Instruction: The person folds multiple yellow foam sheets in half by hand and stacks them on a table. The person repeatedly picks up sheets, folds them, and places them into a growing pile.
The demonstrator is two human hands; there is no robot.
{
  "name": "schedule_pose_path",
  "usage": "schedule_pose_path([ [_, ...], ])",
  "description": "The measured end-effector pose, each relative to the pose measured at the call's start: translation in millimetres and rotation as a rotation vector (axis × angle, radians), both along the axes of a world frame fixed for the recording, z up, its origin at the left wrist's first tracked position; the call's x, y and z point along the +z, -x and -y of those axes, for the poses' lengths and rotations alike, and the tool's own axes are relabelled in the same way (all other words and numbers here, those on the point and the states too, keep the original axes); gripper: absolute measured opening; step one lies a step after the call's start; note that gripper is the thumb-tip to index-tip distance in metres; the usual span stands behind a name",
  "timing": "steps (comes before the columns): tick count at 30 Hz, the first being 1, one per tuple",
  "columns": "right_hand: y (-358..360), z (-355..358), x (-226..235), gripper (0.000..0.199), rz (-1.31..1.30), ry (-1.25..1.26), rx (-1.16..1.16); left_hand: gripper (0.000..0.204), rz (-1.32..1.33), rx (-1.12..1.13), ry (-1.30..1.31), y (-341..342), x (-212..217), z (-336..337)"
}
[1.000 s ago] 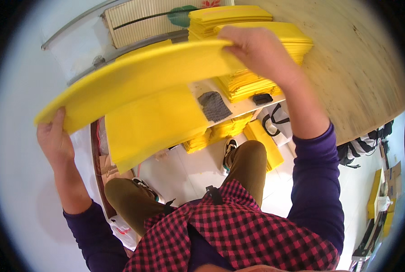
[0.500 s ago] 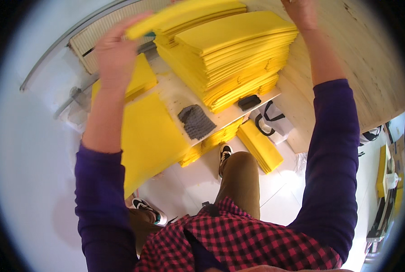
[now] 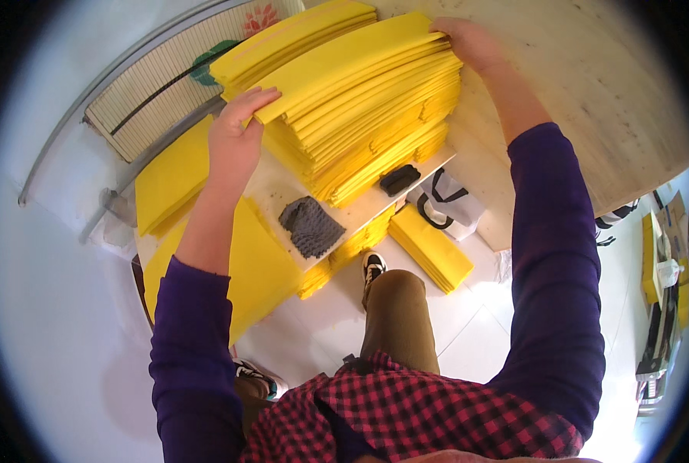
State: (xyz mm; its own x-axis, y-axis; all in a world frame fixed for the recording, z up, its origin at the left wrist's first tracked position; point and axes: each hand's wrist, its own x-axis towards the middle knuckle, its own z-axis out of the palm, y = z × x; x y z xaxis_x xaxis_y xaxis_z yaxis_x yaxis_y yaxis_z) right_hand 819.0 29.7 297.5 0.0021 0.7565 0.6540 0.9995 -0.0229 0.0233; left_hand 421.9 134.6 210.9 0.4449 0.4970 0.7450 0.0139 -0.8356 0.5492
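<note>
A tall stack of folded yellow sheets, fabric-like in look (image 3: pixel 375 116), stands on the shelf in front of me. At its near left corner my left hand (image 3: pixel 240 127) pinches the top yellow sheet (image 3: pixel 352 65), fingers above and thumb at the edge. My right hand (image 3: pixel 471 45) is closed on the far right corner of that same sheet, its fingertips partly hidden. The sheet lies along the top of the stack. Right behind it rises a second yellow stack (image 3: pixel 298 38).
On the pale shelf lie a grey textured cloth (image 3: pixel 312 227) and a black object (image 3: pixel 400 180). More yellow sheets (image 3: pixel 236 270) lie at left. A yellow bundle (image 3: pixel 431 248) and a white bag with black handles (image 3: pixel 451 204) are on the floor. A wooden panel (image 3: pixel 583 116) borders the right.
My left hand has come down and right, from the rear stack to the front stack's left corner. My right hand has moved left and down onto the right corner.
</note>
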Motion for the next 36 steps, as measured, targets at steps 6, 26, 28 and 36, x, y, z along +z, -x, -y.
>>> schedule_pose_path([
  [6,-14.1,-12.0,3.5,0.027,0.127,0.054,-0.076,0.045,-0.047,0.018,-0.090,-1.9,1.2,4.9],
  [26,39.3,123.4,-108.2,0.049,-0.284,-0.268,-0.066,0.048,0.143,-0.286,-0.129,-10.0,-5.1,9.2],
  [28,65.7,147.1,-147.1,0.048,-0.454,-0.212,-0.113,0.053,0.207,-0.282,-0.027,-15.7,1.2,23.1],
  [36,181.4,191.0,-252.0,0.045,-0.977,-0.056,-0.014,0.072,0.354,-0.232,0.527,-53.5,29.1,83.1],
])
